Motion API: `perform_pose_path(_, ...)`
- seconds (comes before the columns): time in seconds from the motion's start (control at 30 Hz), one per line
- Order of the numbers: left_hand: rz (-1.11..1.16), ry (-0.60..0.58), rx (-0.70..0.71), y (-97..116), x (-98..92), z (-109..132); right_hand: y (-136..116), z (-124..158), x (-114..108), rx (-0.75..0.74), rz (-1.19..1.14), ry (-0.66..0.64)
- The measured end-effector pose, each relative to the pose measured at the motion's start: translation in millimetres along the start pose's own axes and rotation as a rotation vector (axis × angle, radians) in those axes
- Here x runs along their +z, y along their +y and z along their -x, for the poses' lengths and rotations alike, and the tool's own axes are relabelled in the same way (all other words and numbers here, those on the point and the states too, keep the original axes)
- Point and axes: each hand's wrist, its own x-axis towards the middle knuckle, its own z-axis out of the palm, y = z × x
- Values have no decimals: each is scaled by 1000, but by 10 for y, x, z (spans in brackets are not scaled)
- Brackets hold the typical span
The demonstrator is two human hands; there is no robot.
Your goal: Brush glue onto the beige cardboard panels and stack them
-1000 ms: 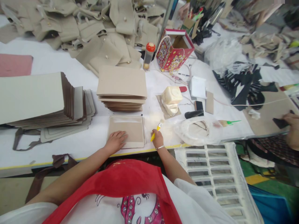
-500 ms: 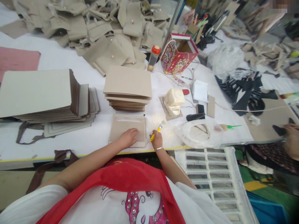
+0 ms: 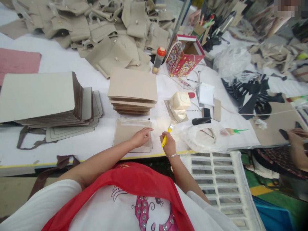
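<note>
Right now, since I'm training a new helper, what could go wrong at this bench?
The yellow-handled brush in the right hand sits close to the tan panel under the left hand, so it might mark it. That panel lies near the table's yellow edge, where it could slip off.

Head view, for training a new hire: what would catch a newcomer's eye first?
The red patterned box stands out beyond the stacked tan boards. Nearer, the person's right hand grips a yellow-handled brush at the front edge, while the left hand rests on a flat tan panel. Beige flap pieces heap behind the boards.
</note>
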Motion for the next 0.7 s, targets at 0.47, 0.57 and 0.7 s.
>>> perform_pose_path(0.47,14,55,-176,-203,46,176,639,66,328,118,-36,90)
perform_pose_path(0.57,15,35,-144,-124,81,50,607,37,212,106,-57,75)
perform_pose_path(0.7,-11,42,-145,-87,120,-52,557,106,304,49,83,72)
